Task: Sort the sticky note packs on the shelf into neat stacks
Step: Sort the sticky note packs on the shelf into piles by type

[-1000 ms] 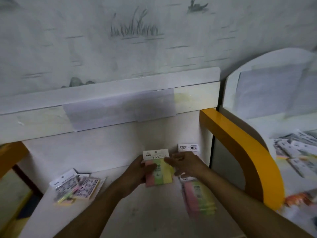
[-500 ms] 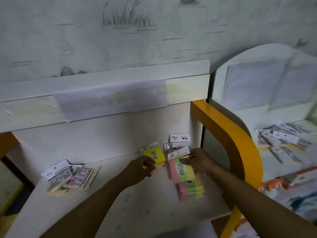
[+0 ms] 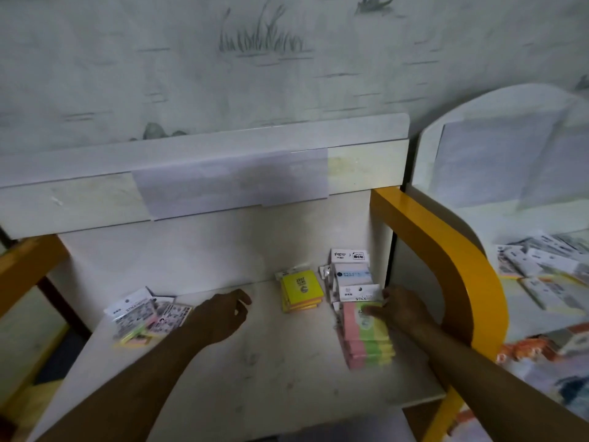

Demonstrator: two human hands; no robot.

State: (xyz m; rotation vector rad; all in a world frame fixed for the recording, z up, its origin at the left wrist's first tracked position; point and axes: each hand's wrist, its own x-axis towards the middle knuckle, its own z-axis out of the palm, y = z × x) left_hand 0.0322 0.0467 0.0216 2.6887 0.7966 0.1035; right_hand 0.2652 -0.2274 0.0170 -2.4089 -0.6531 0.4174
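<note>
Head camera looks forward and down onto the shelf (image 3: 287, 378) from close above.

On the shelf (image 3: 255, 393), one stack (image 3: 301, 295) sits left of another stack (image 3: 366, 342).
</note>
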